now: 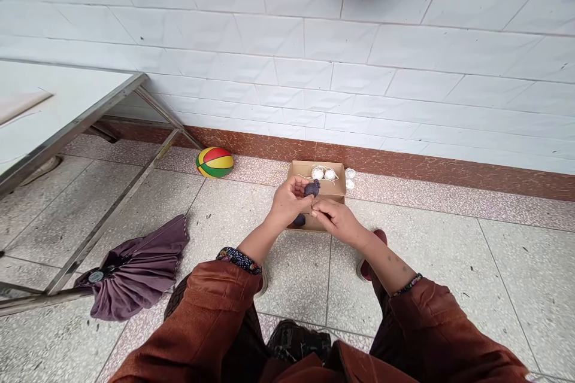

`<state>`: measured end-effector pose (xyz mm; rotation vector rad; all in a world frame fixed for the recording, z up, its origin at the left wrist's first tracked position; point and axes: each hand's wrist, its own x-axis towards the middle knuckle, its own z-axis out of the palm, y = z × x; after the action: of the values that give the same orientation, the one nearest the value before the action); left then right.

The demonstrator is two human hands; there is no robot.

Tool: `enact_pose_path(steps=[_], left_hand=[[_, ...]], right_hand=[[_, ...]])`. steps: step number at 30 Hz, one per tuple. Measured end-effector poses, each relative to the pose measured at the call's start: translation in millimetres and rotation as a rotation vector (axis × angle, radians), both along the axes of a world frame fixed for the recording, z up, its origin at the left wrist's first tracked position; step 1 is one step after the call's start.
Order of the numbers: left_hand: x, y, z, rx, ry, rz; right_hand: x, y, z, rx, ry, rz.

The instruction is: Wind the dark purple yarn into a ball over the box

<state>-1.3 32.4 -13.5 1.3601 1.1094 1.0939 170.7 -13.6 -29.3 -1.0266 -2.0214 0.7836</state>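
Head view: dark yarn bundle in hand, handling unfinished

We locate the dark yarn bundle (311,188) above the open cardboard box (335,190), over its middle. Left hand (288,198): fingers curled round the bundle. Right hand (336,219): fingertips closed in a pinch just below it; we cannot tell whether they grip a strand.

Done: the bundle is gathered into a compact form. Two white string balls (330,175) lie in the box's far section, a dark item (299,220) at its near left corner. Two white pieces (350,173) rest just beyond its right edge.

Left: we judge handwork on the bundle incomplete; the amount remaining cannot be read.
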Motion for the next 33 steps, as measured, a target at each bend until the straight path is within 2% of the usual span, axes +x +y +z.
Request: enact_pose_path(steps=[3, 6, 10, 13, 15, 18, 21, 25, 29, 33], left_hand=[[-1.2, -1.0, -1.3, 0.097, 0.173, -0.02], [-1.0, -5.9, 1.0, 0.124, 0.228, -0.124], [0.5, -13.7, 7.6, 0.089, 0.149, -0.308], [1.4, -16.2, 10.3, -0.022, -0.035, -0.387], [1.6, -15.2, 10.0, -0.083, -0.182, -0.359], [1.0, -11.1, 8.4, -0.096, -0.297, -0.228], [-0.3, -6.4, 7.0, -0.094, -0.255, -0.101], [-0.4, -2.3, 3.5, -0.073, -0.127, -0.011], [2.1, -2.3, -1.5, -0.028, -0.017, -0.027], [4.7, -8.3, -0.7, -0.032, -0.01, -0.142]], right_hand=[[8.3, 0.4, 14.1, 0.013, 0.073, 0.017], [20.8, 7.0, 23.1, -0.009, 0.179, -0.07], [33.0, 19.9, 19.5, -0.033, 0.23, -0.233], [32.8, 26.2, 8.3, -0.07, 0.237, -0.291], [27.9, 26.3, 0.7, -0.096, 0.228, -0.28], [16.2, 20.0, -7.0, -0.101, 0.166, -0.234], [4.3, 9.9, -8.2, -0.1, 0.105, -0.137], [-2.1, -0.4, 2.4, -0.092, 0.092, -0.005], [5.4, -2.0, 19.2, -0.081, 0.166, 0.03], [20.8, 5.0, 26.8, -0.158, 0.312, -0.081]])
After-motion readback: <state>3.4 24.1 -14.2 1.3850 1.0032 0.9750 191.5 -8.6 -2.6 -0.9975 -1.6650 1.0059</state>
